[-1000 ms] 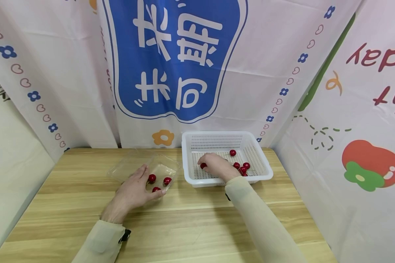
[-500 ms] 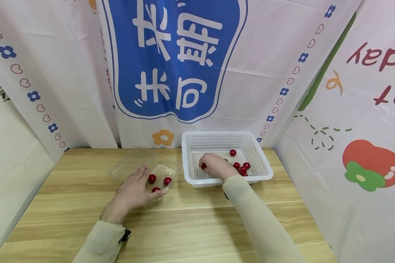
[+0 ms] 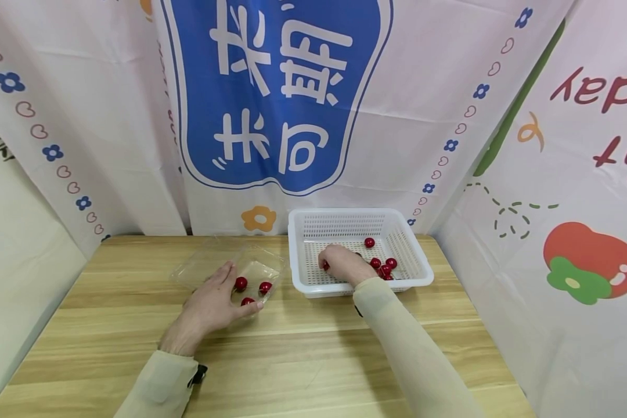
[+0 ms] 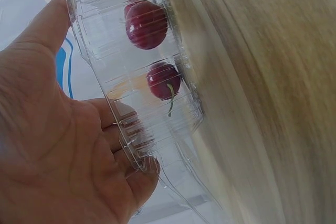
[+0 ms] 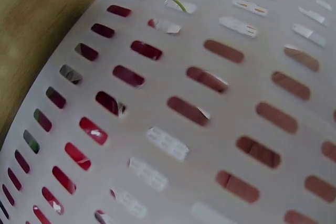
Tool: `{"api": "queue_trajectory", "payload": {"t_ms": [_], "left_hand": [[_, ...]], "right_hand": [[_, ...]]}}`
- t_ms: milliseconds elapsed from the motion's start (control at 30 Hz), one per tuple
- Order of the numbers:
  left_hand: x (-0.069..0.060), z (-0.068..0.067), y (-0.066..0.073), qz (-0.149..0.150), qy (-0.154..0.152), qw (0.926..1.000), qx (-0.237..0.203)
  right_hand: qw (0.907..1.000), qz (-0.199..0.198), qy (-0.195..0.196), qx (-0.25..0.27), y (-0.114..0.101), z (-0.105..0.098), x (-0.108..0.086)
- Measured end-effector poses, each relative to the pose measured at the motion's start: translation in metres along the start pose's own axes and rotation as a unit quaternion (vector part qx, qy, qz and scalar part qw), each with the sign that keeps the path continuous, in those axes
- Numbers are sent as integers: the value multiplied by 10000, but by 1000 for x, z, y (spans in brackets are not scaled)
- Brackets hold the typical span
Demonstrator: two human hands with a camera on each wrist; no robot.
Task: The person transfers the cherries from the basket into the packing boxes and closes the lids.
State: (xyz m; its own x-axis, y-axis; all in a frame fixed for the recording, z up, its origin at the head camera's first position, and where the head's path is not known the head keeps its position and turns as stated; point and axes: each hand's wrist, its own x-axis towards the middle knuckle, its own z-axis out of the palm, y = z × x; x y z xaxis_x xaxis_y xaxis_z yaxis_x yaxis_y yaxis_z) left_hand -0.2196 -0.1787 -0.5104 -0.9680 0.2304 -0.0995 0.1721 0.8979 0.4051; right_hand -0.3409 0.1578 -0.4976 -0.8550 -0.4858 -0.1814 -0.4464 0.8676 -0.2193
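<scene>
A white slotted basket (image 3: pixel 299 284) holds several red cherries (image 3: pixel 391 263) toward its right side. Inside its left part the right hand (image 3: pixel 345 264) pinches a cherry (image 3: pixel 326 266), partly hidden by the fingers. To the left lies a clear plastic box (image 3: pixel 261 270) with three cherries (image 3: pixel 265 287) in view. Along its near left side the left hand (image 3: pixel 209 305) grips the edge; in the left wrist view the hand (image 4: pixel 68 129) has thumb and fingers on the clear rim (image 4: pixel 100 72). Through the basket wall (image 5: pixel 157 103), the right wrist view shows patches of red and skin.
The clear lid (image 3: pixel 198 264) spreads to the left of the box, partly behind the left hand. Both containers stand on a wooden table (image 3: pixel 303 360). A printed cloth (image 3: pixel 397 145) hangs along the table's back edge, and another (image 3: pixel 580 191) on the right side.
The right hand has shifted slightly to the right inside the basket, with the pinched cherry moving along. The left hand stays in place on the clear box.
</scene>
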Motion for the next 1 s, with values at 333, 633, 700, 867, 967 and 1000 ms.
{"api": "queue_trajectory", "payload": {"t_ms": [333, 633, 700, 867, 967, 1000], "left_hand": [[0, 0, 0, -5, -8, 10000, 23], [-1, -1, 1, -17, 9, 10000, -12], [-1, -1, 1, -15, 9, 10000, -5], [0, -1, 1, -7, 13, 10000, 20], [0, 0, 0, -1, 10, 10000, 22], [0, -1, 0, 0, 8, 10000, 25]], "right_hand": [[9993, 228, 167, 230, -9, -9, -8], [9994, 303, -56, 126, -12, -9, -10], [9996, 264, 57, 59, -14, -9, -13], [9994, 183, 275, -97, -14, -9, -13], [9992, 161, 353, -15, -14, -10, -13], [9991, 163, 389, 24, -14, -11, -14]]}}
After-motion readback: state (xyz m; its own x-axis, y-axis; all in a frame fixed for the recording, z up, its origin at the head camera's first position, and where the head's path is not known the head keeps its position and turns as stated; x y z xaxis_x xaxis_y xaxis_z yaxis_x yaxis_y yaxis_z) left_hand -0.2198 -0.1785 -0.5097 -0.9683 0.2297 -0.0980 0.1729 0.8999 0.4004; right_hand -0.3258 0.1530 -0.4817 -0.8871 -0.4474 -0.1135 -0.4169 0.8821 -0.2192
